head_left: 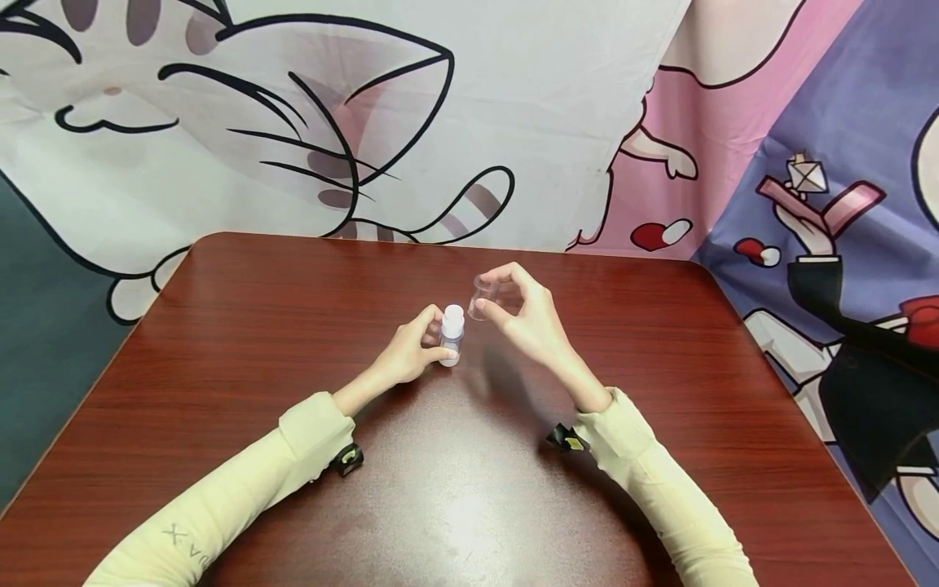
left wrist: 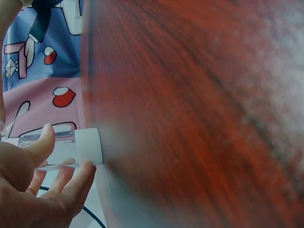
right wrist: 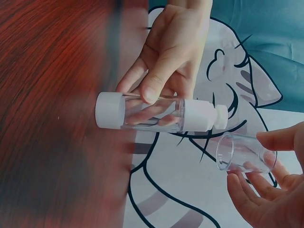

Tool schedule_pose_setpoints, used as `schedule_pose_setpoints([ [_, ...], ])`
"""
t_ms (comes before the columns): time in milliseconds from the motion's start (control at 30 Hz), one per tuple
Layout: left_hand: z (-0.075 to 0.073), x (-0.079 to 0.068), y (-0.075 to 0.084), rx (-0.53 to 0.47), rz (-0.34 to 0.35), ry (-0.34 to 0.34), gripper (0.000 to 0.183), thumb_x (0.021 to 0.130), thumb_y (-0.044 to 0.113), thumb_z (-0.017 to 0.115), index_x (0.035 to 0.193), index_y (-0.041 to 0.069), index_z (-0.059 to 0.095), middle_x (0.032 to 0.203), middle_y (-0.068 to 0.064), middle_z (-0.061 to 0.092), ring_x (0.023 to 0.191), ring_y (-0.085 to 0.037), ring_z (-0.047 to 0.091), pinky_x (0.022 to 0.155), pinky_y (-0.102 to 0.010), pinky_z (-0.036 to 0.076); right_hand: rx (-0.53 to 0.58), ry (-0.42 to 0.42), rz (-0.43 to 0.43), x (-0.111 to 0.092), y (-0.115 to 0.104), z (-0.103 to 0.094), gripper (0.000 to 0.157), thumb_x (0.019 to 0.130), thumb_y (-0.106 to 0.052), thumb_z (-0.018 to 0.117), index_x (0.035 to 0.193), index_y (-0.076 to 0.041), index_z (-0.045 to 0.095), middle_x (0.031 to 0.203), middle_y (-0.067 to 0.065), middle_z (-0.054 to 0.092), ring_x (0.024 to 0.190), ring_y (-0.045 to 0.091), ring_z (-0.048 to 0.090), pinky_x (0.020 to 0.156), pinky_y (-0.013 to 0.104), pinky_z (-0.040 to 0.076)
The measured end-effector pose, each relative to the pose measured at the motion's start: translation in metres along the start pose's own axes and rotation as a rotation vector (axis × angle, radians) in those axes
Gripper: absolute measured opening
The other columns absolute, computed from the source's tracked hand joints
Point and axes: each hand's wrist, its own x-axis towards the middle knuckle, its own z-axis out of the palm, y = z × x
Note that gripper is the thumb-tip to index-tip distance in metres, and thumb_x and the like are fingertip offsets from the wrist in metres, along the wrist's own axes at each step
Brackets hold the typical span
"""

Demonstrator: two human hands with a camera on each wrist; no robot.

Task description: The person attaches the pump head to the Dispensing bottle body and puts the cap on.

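Note:
A small clear pump bottle (right wrist: 152,112) with a white base and white pump top stands upright on the table. My left hand (head_left: 407,349) grips its clear middle, thumb on the near side and fingers behind. In the left wrist view the white base (left wrist: 89,146) of the bottle meets the tabletop. Beside the pump, my right hand (head_left: 534,319) pinches a clear cap (right wrist: 247,153) between thumb and fingers. The cap is held off the table, apart from the bottle, its open rim toward the pump side in the right wrist view.
The brown wooden table (head_left: 293,293) has a glossy top that reflects light near its front. Behind it hangs a cartoon-printed cloth (head_left: 557,106) with a cat and other figures. Black straps with small devices (head_left: 348,459) show at both wrists.

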Motion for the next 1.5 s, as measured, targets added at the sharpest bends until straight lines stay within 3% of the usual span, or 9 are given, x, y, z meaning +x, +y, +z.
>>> schedule_pose_setpoints([
  [233, 0.001, 0.001, 0.001, 0.0, 0.005, 0.006, 0.037, 0.082, 0.008, 0.074, 0.107, 0.006, 0.046, 0.103, -0.019, 0.066, 0.093, -0.032, 0.068, 0.081, -0.041, 0.054, 0.057, -0.003, -0.024, 0.006, 0.022, 0.006, 0.029, 0.087, 0.004, 0.063, 0.115, 0.004, 0.057, 0.109, 0.022, 0.066, 0.094, 0.036, 0.068, 0.087, 0.045, 0.054],
  [400, 0.001, 0.001, 0.0, 0.0, 0.002, 0.003, 0.037, 0.083, 0.007, 0.074, 0.107, 0.006, 0.046, 0.104, -0.019, 0.066, 0.094, -0.032, 0.068, 0.082, -0.041, 0.055, 0.049, 0.008, -0.052, 0.01, 0.035, 0.011, 0.027, 0.088, 0.0, 0.065, 0.114, -0.003, 0.058, 0.106, 0.014, 0.067, 0.097, 0.025, 0.067, 0.089, 0.036, 0.054],
  [1500, 0.0, 0.001, 0.0, 0.024, -0.02, -0.006, 0.037, 0.084, 0.01, 0.073, 0.11, 0.007, 0.047, 0.107, -0.018, 0.067, 0.095, -0.031, 0.067, 0.082, -0.042, 0.053, 0.05, -0.076, -0.118, 0.006, 0.034, 0.029, 0.025, 0.089, 0.005, 0.059, 0.113, -0.001, 0.056, 0.127, 0.011, 0.062, 0.106, 0.023, 0.063, 0.096, 0.035, 0.051],
])
